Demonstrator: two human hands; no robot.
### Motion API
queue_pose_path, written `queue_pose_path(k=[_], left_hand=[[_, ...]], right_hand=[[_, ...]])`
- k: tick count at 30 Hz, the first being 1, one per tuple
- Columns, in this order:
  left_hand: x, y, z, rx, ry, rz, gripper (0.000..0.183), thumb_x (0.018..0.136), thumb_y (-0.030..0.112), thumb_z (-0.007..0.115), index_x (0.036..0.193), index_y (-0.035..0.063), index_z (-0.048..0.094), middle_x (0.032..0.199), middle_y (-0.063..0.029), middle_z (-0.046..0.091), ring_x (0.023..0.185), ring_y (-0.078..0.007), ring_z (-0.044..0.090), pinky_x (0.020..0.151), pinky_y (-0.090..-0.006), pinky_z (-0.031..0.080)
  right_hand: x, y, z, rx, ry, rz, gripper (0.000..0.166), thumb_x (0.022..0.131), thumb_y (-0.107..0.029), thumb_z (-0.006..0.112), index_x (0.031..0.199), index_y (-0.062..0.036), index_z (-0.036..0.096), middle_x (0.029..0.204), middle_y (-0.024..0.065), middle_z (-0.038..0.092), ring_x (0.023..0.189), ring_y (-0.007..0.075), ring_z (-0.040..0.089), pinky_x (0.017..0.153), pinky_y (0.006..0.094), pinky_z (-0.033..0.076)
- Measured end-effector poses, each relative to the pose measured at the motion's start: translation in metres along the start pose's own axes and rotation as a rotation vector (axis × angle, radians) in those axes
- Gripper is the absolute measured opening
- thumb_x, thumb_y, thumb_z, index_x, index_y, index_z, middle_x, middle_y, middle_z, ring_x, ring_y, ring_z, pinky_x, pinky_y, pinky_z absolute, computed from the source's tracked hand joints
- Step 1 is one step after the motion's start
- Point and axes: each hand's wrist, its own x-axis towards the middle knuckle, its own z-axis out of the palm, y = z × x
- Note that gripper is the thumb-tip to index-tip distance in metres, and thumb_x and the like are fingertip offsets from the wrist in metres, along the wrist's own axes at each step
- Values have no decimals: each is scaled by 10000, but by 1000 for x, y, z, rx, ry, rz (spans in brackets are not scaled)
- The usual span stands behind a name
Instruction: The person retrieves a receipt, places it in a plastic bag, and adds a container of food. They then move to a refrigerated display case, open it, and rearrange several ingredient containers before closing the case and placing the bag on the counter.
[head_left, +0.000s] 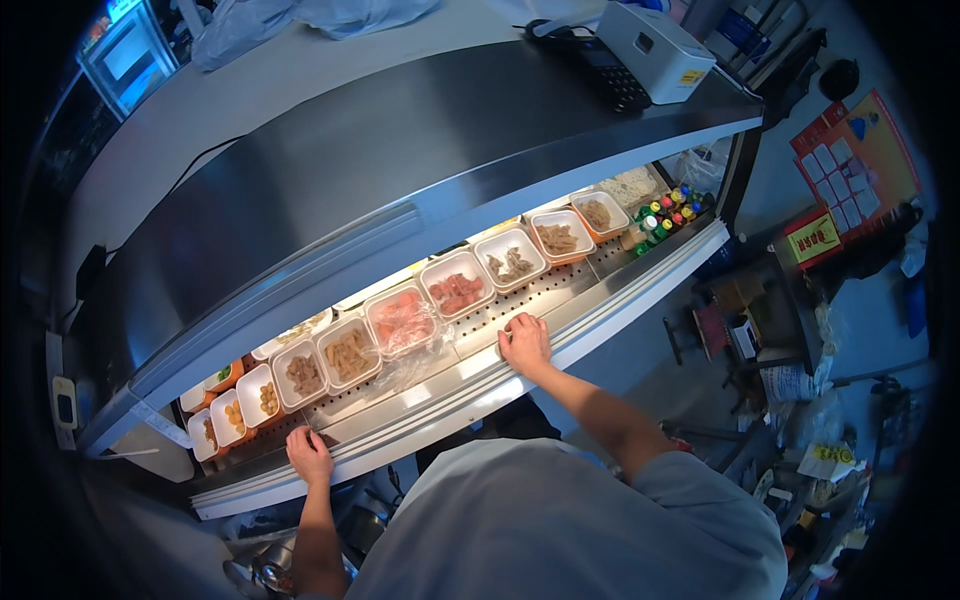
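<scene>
Both hands rest at the front edge of a lit refrigerated display counter (480, 401). My left hand (309, 454) lies on the edge at the left, fingers slightly curled, holding nothing that I can see. My right hand (525, 343) is on the edge near the middle, fingers bent, with nothing visible in it. Beyond them stands a row of white plastic tubs with food: a tub of pale strips (350, 354), a tub of pink meat partly under clear plastic film (399, 321), a tub of red meat (458, 285) and a tub with a few grey pieces (511, 260).
Small bottles with coloured caps (660, 219) stand at the counter's right end. A card terminal (611, 75) and a white box-shaped device (656, 52) sit on the steel top (420, 120). Metal pans (274, 562) lie below left; a cluttered dark table (757, 315) stands to the right.
</scene>
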Motion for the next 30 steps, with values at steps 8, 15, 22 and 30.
queue_pose_path(k=[8,15,22,30], left_hand=[[-6,46,26,5,157,-101,270,908,136,594,1143,2,602,1230,-190,575,1181,-393,511,1019,-477,396],[-15,213,98,-125,137,-125,292,909,119,573,1169,-10,589,1294,-215,539,1229,-403,487,1056,-484,369],[-16,288,138,68,74,-210,284,926,165,568,1160,7,601,1286,-199,548,1228,-399,489,1039,-485,388],[-11,292,142,99,40,-235,258,920,170,587,1117,6,617,1239,-179,574,1174,-380,519,1000,-463,420]], right_hand=[[48,74,-12,368,14,25,217,753,-100,722,954,-62,652,1051,154,604,1080,375,579,961,465,469],[187,223,-44,-410,-378,-319,636,904,-46,528,1515,-167,399,1648,152,220,1517,364,221,1229,476,221],[220,292,-35,-305,-693,-620,763,924,-5,465,1593,-310,261,1681,92,157,1541,303,183,1255,498,132],[212,295,-46,-174,-632,-523,806,864,43,523,1584,-229,285,1679,128,138,1546,308,160,1263,502,120]])
